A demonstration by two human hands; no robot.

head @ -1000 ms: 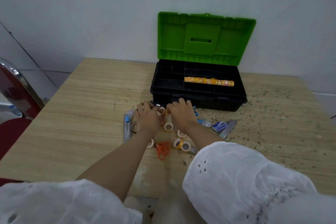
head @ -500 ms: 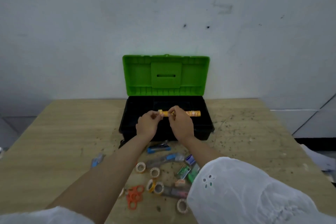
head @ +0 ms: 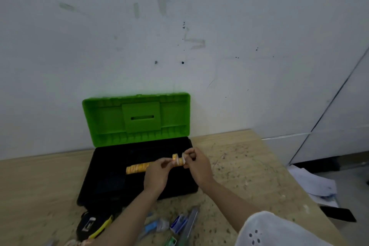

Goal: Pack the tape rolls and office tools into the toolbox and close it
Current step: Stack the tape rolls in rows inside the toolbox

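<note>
No readable writing anywhere, it's all too blurry. Both hands hover over the black plastic toolbox with the raised green lid: left hand and right hand pinch small yellowish tape rolls at the right end of the orange row of tape rolls inside. Compared with half a second ago, the hands sit further right and the row reaches further left.

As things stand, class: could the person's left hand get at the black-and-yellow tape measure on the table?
Probably yes: the tape measure lies uncovered before the toolbox, but the left hand is busy with tape rolls.
</note>
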